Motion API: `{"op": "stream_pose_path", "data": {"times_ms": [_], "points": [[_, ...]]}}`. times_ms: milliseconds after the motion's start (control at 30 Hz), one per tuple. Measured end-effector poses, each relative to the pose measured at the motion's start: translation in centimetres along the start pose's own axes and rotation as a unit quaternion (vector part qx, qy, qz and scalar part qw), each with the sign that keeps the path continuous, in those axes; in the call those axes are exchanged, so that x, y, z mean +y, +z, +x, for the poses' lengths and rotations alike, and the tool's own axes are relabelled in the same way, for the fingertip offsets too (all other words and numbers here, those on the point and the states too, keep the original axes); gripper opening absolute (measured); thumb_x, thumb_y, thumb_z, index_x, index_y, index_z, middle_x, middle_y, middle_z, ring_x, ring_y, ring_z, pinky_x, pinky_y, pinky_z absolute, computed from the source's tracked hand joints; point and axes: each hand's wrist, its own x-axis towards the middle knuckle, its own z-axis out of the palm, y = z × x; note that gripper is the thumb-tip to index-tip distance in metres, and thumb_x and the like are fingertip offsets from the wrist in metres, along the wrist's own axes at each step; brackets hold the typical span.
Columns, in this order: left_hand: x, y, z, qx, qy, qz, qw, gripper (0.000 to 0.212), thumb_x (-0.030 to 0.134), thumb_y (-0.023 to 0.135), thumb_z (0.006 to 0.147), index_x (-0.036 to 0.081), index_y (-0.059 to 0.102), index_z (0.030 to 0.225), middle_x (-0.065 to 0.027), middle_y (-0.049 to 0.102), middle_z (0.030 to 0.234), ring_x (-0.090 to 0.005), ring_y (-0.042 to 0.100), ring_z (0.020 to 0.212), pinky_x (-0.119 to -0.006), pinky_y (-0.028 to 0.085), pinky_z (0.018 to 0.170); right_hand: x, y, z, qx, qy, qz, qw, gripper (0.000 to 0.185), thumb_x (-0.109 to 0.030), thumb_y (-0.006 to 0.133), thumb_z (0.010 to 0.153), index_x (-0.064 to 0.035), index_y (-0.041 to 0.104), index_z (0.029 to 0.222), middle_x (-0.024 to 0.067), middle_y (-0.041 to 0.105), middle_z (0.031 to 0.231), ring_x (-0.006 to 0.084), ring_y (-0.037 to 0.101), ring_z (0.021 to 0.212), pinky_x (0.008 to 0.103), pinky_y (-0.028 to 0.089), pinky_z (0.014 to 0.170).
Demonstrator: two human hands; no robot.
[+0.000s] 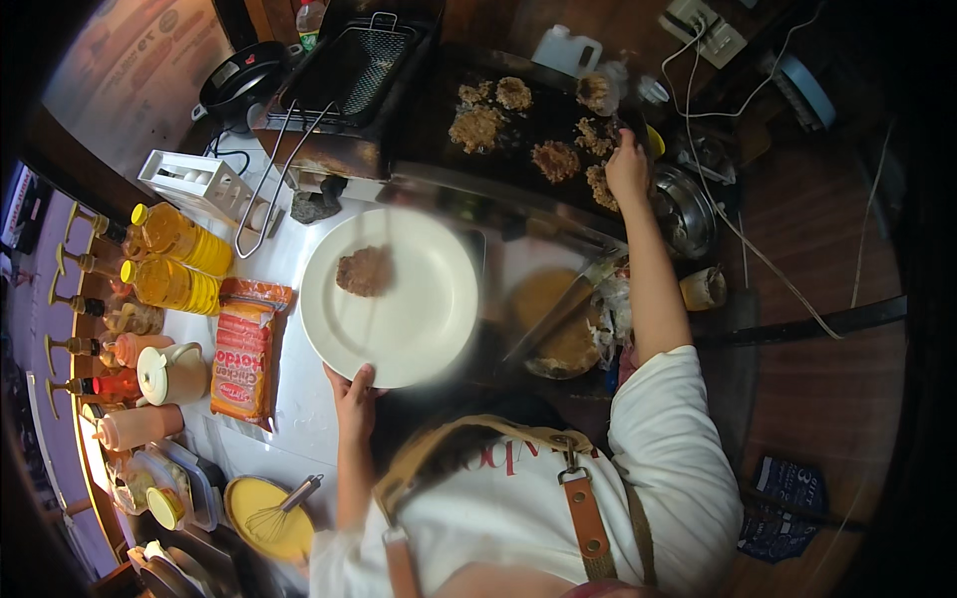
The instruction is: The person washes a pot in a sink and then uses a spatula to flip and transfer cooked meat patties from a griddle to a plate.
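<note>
My left hand (355, 400) grips the near rim of a large white plate (419, 329), thumb on top. One browned patty (365, 271) lies on the plate, left of its middle. Reaching out to the right end of a dark flat griddle (508, 71), my right hand (629, 166) is closed around something; what it holds is hard to make out, perhaps a utensil handle. Several browned patties, among them one (476, 128) at the left and one (555, 161) nearer the middle, lie on the griddle. Another patty (594, 91) near its far right corner looks blurred.
Left are cooking oil bottles (179, 284), a hotdog pack (243, 355), an egg rack (202, 183) and a bowl of yellow liquid with a whisk (258, 516). A fryer with wire baskets (366, 71) adjoins the griddle. Right are a metal bowl (682, 209) and a hanging white cable (762, 261).
</note>
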Motion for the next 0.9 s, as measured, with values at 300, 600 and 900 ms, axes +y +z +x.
{"op": "stream_pose_path", "data": {"times_ms": [300, 600, 900], "points": [[0.2, -0.6, -0.1, -0.002, 0.000, -0.006, 1.000, 0.062, 0.008, 0.051, 0.079, 0.017, 0.015, 0.128, -0.0087, 0.046, 0.106, -0.0165, 0.056, 0.080, -0.025, 0.048, 0.049, -0.4, -1.8, -1.6, 0.035, -0.063, 0.071, 0.995, 0.036, -0.010, 0.046, 0.080, -0.0082, 0.041, 0.116, 0.0211, 0.051, 0.104, 0.0402, 0.054, 0.087, 0.0447, 0.044, 0.074], [0.4, -0.6, -0.1, 0.004, -0.003, -0.009, 1.000, 0.063, 0.007, 0.051, 0.079, 0.018, 0.014, 0.129, -0.0089, 0.046, 0.107, -0.0166, 0.056, 0.081, -0.025, 0.049, 0.050, -0.5, -3.2, 1.5, -0.064, -0.141, 0.143, 0.977, 0.025, -0.011, 0.051, 0.078, -0.0032, 0.057, 0.100, 0.0201, 0.059, 0.092, 0.0373, 0.054, 0.088, 0.0414, 0.043, 0.079], [0.2, -0.7, -0.1, 0.027, 0.000, -0.007, 1.000, 0.062, 0.008, 0.052, 0.078, 0.018, 0.016, 0.128, -0.0071, 0.049, 0.103, -0.0150, 0.057, 0.078, -0.022, 0.048, 0.046, 1.9, -5.3, 3.7, -0.147, -0.054, 0.125, 0.980, 0.028, -0.011, 0.050, 0.079, -0.0034, 0.056, 0.106, 0.0191, 0.060, 0.093, 0.0329, 0.057, 0.089, 0.0368, 0.044, 0.076]]}}
